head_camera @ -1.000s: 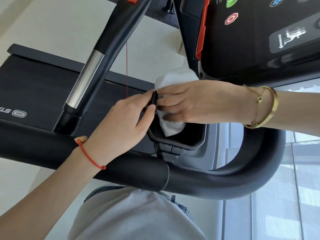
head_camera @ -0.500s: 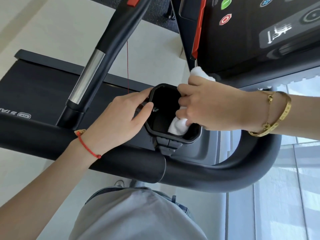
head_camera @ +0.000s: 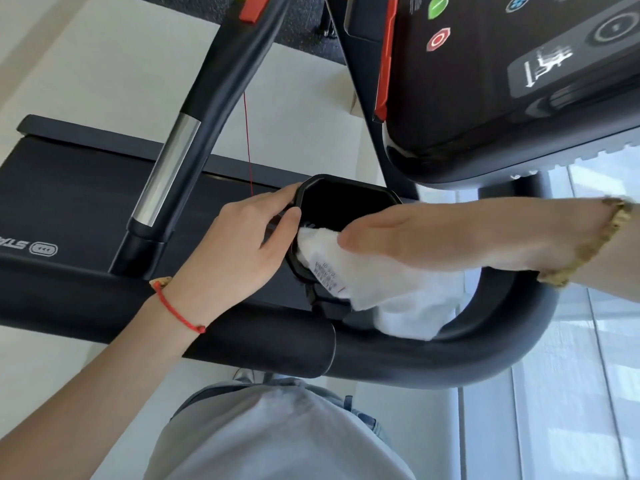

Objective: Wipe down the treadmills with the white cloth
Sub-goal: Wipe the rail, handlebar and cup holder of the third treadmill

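Observation:
A black cup holder [head_camera: 346,199] hangs off the treadmill's handrail [head_camera: 433,358]. My left hand [head_camera: 242,251] grips its left rim, thumb and fingers pinching the edge. The white cloth [head_camera: 374,278], its label showing, drapes over the holder's near rim and hangs down to the handrail. My right hand [head_camera: 433,233] lies on top of the cloth, fingers together and pointing left, pressing the cloth against the rim; how the fingers below hold it is hidden. The treadmill console [head_camera: 502,81] sits above at the upper right.
A black upright with a silver grip [head_camera: 166,174] rises at the left. The dark running deck [head_camera: 69,188] lies beyond it. A thin red cord [head_camera: 247,140] hangs beside the upright. Bright window glass [head_camera: 571,393] fills the lower right.
My right hand has come out of the holder and swung across its near rim, dragging the cloth with it, which now hangs outside. My left hand keeps its grip on the rim.

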Tool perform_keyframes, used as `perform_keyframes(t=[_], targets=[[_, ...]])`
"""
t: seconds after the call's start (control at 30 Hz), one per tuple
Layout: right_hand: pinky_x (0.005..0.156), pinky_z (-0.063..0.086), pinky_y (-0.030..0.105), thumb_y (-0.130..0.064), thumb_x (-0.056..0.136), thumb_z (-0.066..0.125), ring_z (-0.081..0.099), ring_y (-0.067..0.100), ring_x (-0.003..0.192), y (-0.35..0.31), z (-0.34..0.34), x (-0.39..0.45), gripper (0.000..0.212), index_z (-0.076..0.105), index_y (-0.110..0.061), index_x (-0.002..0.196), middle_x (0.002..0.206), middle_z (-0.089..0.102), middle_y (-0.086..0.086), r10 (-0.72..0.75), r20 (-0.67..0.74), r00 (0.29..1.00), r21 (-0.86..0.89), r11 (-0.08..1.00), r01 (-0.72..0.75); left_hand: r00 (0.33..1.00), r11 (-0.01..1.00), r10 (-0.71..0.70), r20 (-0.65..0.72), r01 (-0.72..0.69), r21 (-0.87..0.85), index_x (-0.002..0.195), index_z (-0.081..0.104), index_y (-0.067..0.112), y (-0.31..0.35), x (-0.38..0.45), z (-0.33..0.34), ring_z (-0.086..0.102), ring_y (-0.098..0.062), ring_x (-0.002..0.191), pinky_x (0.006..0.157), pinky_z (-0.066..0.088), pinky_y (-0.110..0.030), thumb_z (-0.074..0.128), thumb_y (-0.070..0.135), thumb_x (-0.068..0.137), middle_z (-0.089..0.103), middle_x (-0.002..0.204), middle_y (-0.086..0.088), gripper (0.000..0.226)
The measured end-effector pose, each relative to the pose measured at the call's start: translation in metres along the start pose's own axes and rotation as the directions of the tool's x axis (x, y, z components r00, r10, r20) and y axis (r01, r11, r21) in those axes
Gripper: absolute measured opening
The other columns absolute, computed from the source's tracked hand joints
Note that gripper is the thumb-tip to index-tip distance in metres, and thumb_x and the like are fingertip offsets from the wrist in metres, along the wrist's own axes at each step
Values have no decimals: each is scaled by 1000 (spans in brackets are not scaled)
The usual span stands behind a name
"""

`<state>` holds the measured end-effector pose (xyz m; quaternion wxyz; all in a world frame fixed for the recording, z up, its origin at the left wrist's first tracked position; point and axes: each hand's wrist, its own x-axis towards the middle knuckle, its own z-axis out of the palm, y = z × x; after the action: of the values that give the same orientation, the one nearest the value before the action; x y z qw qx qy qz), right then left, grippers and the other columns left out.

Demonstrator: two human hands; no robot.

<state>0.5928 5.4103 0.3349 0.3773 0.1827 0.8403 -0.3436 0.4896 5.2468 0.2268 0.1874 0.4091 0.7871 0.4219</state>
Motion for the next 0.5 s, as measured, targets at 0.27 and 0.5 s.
perform_keyframes(t=[0.27, 0.5], targets=[[80, 38, 33, -51, 102, 22, 53, 15, 84, -13, 30, 31, 43, 49, -28, 78, 73, 49, -9, -41, -52, 998, -367, 930, 19, 999, 1000, -9, -36, 8, -16, 140, 56, 22, 4, 0, 0, 53, -11, 66, 61, 42, -17, 44, 14, 103, 64, 78, -10, 39], [63, 34, 22, -52, 101, 22, 46, 7, 65, -1, 32, 19, 41, 51, -26, 87, 71, 48, -8, -150, -76, 986, -422, 901, 104, 999, 997, -39, 7, 39, -67, 139, 56, 22, 4, 2, -5, 48, -1, 52, 56, 36, -5, 44, 13, 104, 54, 63, 6, 38]])
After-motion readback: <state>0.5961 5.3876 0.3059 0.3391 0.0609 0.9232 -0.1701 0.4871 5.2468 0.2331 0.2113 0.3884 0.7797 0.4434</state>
